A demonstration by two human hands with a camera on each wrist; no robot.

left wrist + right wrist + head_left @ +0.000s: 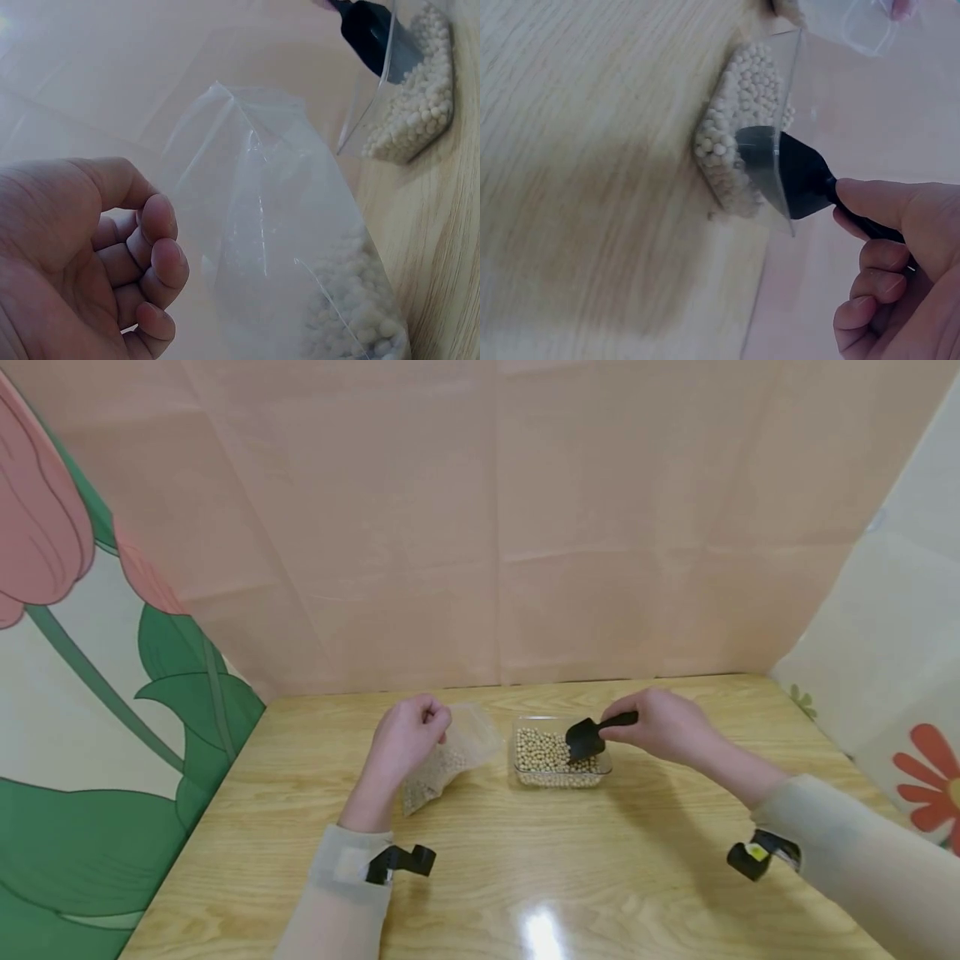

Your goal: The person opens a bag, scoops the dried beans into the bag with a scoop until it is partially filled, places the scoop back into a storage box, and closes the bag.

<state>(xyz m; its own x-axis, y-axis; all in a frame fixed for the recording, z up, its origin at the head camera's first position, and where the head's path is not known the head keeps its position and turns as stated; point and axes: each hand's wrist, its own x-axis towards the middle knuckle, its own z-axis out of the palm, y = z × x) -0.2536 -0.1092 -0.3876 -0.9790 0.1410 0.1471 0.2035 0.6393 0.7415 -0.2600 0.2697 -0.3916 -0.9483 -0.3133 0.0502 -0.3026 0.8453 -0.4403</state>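
Observation:
My right hand pinches the handle of a small black scoop between thumb and fingers. The scoop's blade dips into a clear rectangular container holding pale round pellets that look like soybeans. A translucent plastic bag with similar pellets in its lower part is left of the container. My left hand hovers beside and partly over this bag in the head view. Its fingers are loosely curled in the left wrist view, with nothing seen between them and the bag behind.
Under everything is a wood-grain table. A pinkish sheet rises at its back edge, and flower-printed panels stand at the sides. Each wrist wears a black camera mount.

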